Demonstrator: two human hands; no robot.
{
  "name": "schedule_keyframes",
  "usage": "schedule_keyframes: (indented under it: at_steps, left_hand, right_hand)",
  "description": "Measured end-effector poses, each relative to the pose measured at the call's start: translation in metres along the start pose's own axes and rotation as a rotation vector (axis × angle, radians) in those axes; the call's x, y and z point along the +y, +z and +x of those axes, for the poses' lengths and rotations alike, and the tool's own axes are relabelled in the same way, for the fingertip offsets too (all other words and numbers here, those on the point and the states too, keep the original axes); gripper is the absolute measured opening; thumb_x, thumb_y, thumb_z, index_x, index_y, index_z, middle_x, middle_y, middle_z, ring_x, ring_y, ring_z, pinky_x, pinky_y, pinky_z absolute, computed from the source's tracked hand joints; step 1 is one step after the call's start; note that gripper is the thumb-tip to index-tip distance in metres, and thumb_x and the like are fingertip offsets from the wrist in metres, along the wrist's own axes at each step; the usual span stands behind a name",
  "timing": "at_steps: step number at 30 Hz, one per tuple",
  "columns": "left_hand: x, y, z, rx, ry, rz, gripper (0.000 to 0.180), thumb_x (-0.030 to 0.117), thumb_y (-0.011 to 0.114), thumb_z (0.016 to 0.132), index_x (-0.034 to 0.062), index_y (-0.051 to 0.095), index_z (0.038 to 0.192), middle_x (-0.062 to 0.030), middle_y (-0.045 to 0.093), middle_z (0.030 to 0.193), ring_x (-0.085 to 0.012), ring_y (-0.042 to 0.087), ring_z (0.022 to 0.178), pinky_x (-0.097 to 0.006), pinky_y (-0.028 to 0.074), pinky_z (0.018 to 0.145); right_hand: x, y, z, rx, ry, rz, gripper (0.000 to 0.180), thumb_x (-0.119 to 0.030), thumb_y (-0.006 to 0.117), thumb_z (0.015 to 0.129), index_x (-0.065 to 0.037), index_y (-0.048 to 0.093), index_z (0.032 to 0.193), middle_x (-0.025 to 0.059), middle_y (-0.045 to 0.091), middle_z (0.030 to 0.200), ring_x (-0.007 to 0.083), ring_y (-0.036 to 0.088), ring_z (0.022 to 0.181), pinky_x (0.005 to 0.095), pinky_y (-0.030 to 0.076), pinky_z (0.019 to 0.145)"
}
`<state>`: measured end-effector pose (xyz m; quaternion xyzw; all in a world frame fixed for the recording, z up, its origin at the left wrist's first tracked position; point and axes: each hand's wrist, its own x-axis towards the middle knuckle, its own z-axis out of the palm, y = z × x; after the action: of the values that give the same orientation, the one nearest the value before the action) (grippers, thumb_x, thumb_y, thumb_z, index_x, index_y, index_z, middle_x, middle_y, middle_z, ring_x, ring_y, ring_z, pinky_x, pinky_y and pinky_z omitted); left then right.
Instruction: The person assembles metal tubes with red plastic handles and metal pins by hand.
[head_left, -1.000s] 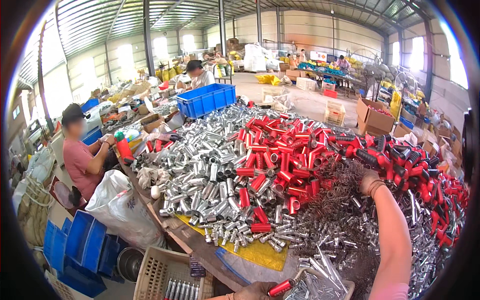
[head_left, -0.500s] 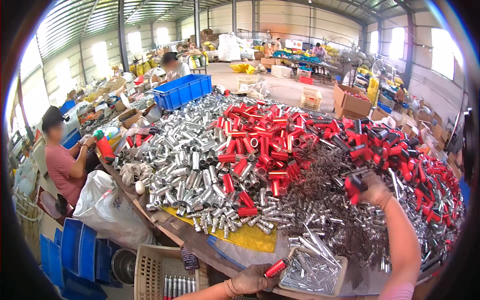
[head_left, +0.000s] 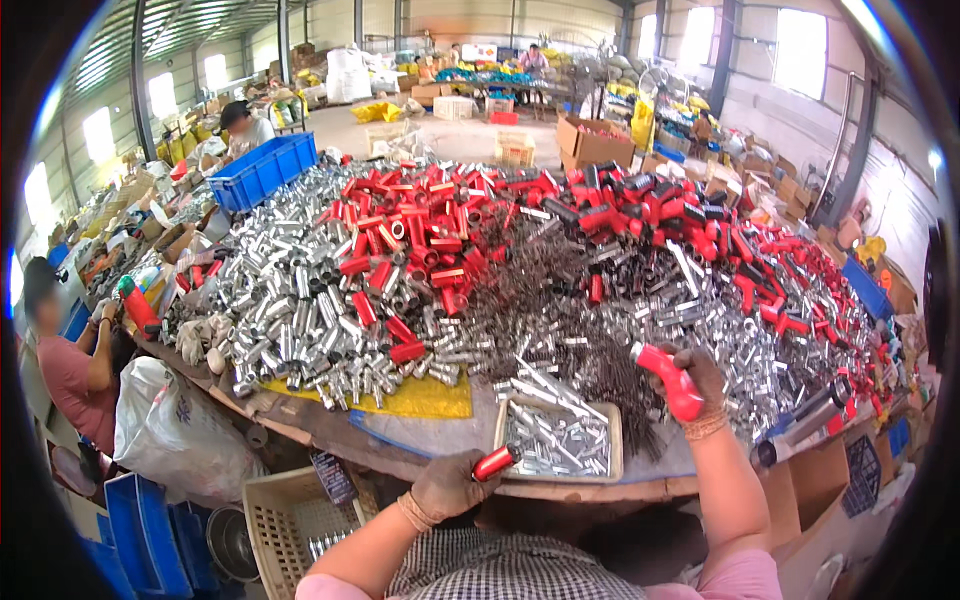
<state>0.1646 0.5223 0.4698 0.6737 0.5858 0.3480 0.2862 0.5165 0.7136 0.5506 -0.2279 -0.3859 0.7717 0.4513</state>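
Observation:
My left hand [head_left: 449, 487], in a dark glove, is closed around a short red metal tube [head_left: 494, 463] near the table's front edge. The tube points to the right, beside a pale tray [head_left: 615, 440] full of thin metal rods and pins [head_left: 556, 445]. Farther right, my right hand [head_left: 703, 378], also gloved, grips a glossy red bent handle [head_left: 675, 386] with a silvery end turned up and left. Under and behind that hand lie loose silvery metal parts [head_left: 740, 350]. Dark coil springs [head_left: 600, 370] are heaped just left of it.
Silvery sleeves [head_left: 290, 290], red tubes [head_left: 430, 220] and red-black handles [head_left: 640, 205] are piled across the table. A perforated crate [head_left: 270, 530] and white sack [head_left: 170, 420] stand at the left front. A co-worker [head_left: 75, 360] sits at the left; a blue bin [head_left: 262, 172] is behind.
My view has swung right. My right hand has come back from the heap toward me, and the red handle in it now shows clearly. The left hand still holds the red tube.

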Motion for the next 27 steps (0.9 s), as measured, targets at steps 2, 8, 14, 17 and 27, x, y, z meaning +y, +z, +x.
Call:
schedule_keyframes:
  at_steps: [2, 8, 14, 17, 27]
  left_hand:
    - [0.018, -0.009, -0.004, -0.019, 0.04, 0.095, 0.027, 0.035, 0.069, 0.083, 0.0107, 0.066, 0.094, -0.0173, 0.066, 0.083, -0.0382, 0.064, 0.079, -0.043, 0.051, 0.066]
    - [0.051, -0.02, -0.006, -0.116, 0.099, 0.268, 0.021, 0.023, 0.068, 0.077, 0.0104, 0.063, 0.093, -0.0149, 0.065, 0.083, -0.0359, 0.064, 0.079, -0.043, 0.05, 0.067]
    - [0.061, -0.008, -0.004, -0.235, 0.207, 0.361, 0.022, 0.024, 0.069, 0.076, 0.0089, 0.06, 0.089, -0.0144, 0.064, 0.079, -0.036, 0.064, 0.079, -0.045, 0.05, 0.068]
    - [0.074, -0.005, 0.001, -0.388, 0.185, 0.335, 0.026, 0.024, 0.071, 0.075, 0.0083, 0.061, 0.093, -0.0154, 0.065, 0.079, -0.0367, 0.064, 0.08, -0.044, 0.05, 0.068]
    - [0.092, 0.017, -0.012, -1.335, -0.332, -0.505, 0.029, 0.015, 0.075, 0.076, 0.0009, 0.064, 0.098, 0.0012, 0.061, 0.082, -0.0084, 0.053, 0.075, -0.027, 0.046, 0.068]
  right_hand:
    - [0.008, 0.038, -0.032, 0.238, 0.01, -0.407, 0.069, -0.017, 0.068, 0.069, 0.004, 0.046, 0.131, 0.0161, 0.06, 0.114, 0.0254, 0.064, 0.082, 0.0354, 0.057, 0.068]
    - [0.02, 0.096, -0.093, 0.148, 0.37, -0.424, 0.065, -0.024, 0.079, 0.065, 0.007, 0.059, 0.119, 0.0089, 0.067, 0.088, 0.0144, 0.062, 0.068, 0.0261, 0.054, 0.061]
    - [0.028, 0.09, -0.119, -0.196, -0.082, -1.206, 0.035, -0.023, 0.071, 0.081, -0.005, 0.067, 0.11, 0.0046, 0.068, 0.082, 0.0183, 0.066, 0.079, 0.0319, 0.054, 0.072]
    - [0.031, 0.103, -0.126, -0.59, -0.609, -1.91, 0.034, -0.024, 0.069, 0.077, -0.009, 0.068, 0.107, 0.0057, 0.066, 0.092, 0.0203, 0.063, 0.075, 0.0345, 0.052, 0.074]
    - [0.04, 0.114, -0.149, -1.119, -1.268, -1.757, 0.028, -0.023, 0.06, 0.078, -0.005, 0.068, 0.099, 0.0059, 0.057, 0.083, 0.0168, 0.058, 0.069, 0.0304, 0.052, 0.061]
